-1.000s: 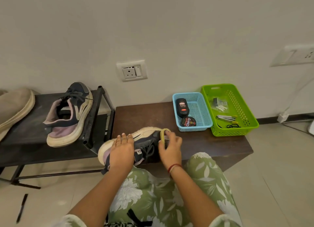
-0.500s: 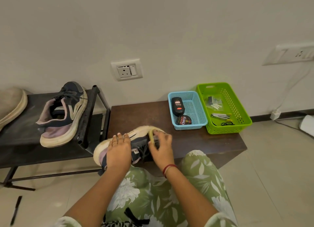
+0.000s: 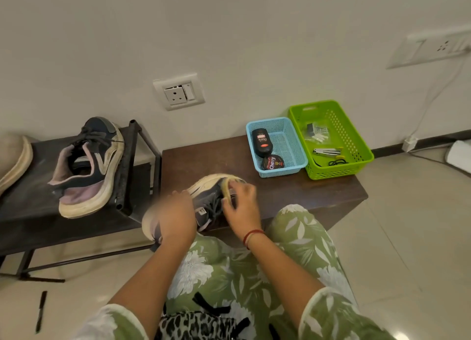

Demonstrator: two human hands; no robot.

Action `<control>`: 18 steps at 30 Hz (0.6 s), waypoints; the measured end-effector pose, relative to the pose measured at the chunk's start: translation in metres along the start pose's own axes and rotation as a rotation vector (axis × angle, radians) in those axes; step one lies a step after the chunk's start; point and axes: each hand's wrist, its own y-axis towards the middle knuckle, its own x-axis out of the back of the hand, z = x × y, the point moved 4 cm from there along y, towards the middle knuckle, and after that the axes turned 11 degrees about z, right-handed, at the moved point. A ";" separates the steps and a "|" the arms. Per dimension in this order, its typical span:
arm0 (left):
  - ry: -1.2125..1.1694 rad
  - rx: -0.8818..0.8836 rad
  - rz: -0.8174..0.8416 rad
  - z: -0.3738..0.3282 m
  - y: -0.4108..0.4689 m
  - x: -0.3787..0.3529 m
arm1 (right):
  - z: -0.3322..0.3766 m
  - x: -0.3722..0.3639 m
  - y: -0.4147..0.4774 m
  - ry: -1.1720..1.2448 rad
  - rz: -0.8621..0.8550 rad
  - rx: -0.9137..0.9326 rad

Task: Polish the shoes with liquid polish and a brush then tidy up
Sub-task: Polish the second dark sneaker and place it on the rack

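Right grip (image 3: pixel 239 209): clenched on a yellowish brush (image 3: pixel 225 186), fingers curled, with the brush set against the shoe's upper near the toe.
Left grip (image 3: pixel 178 218): released, fingers laid flat over the heel half of the same shoe to steady it. It is blurred, so nothing finer shows.
Shoe in work (image 3: pixel 207 202): a dark sneaker with a pale sole, lying at the near left of the brown table (image 3: pixel 293 194). Its toe points far and right, and its heel end sits past the table's near left corner.
Step in hand: brushing the first shoe, as I judge it.
Liquid polish (image 3: pixel 261 142): a black bottle lying in the blue basket (image 3: pixel 283 172) at the far right of the table. It is well apart from the shoe and just beside a round tin (image 3: pixel 272 162).
Second shoe (image 3: pixel 89 166): the matching sneaker, tilted against the rail of the black rack (image 3: pixel 30 212) on the left, with neither grip on it.
Done so far: I cannot tell whether polish is already on the upper, as no sheen or wet patch shows.
Left to do: likely finishing this shoe, then polishing and brushing the second one. After that the brush goes away and both shoes go back.
Stage: early to middle, by my reckoning.
Nearby: a green basket (image 3: pixel 334 172) of small items touches the blue one on its right, and a dark pen (image 3: pixel 40 311) lies on the floor at near left.
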 end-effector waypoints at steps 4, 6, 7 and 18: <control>0.008 -0.001 -0.008 0.000 0.000 -0.001 | -0.022 0.009 0.010 0.116 -0.113 -0.201; 0.013 0.006 -0.018 -0.001 -0.001 -0.001 | -0.027 0.015 0.010 0.158 -0.143 -0.291; 0.010 0.007 -0.021 -0.001 0.000 -0.001 | -0.019 0.016 0.009 0.127 -0.087 -0.197; -0.062 0.029 -0.019 0.006 0.004 -0.001 | -0.048 -0.023 0.006 1.143 -0.105 -0.782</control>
